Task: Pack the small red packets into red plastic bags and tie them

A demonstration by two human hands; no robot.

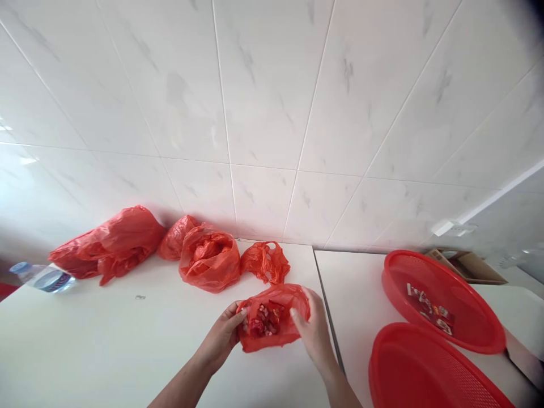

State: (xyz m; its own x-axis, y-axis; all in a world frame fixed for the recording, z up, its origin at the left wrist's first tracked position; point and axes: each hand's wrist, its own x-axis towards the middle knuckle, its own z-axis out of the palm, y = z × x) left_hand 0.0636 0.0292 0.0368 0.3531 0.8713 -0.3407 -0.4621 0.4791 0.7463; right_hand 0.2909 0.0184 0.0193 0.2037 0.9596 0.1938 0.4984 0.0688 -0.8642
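Between my two hands a red plastic bag [284,294] is spread with its mouth facing up. Small red-and-white wrapped pieces [266,320] lie inside it; their exact kind is too small to make out. My left hand [227,331] grips the bag's left rim, thumb over the edge. On the opposite side my right hand [311,323] holds the right rim, its thumb inside the mouth. Just behind the bag lies a crumpled red plastic bag [266,262]. A fuller red bag [209,258] stands to its left.
A large red bag [123,241] and a plastic bottle [45,277] lie at the left. To the right are a red basket [399,300] holding several small packets [431,309], a second red basket [408,362] and a cardboard box [471,266]. A tiled wall [263,113] rises behind the white table [127,340].
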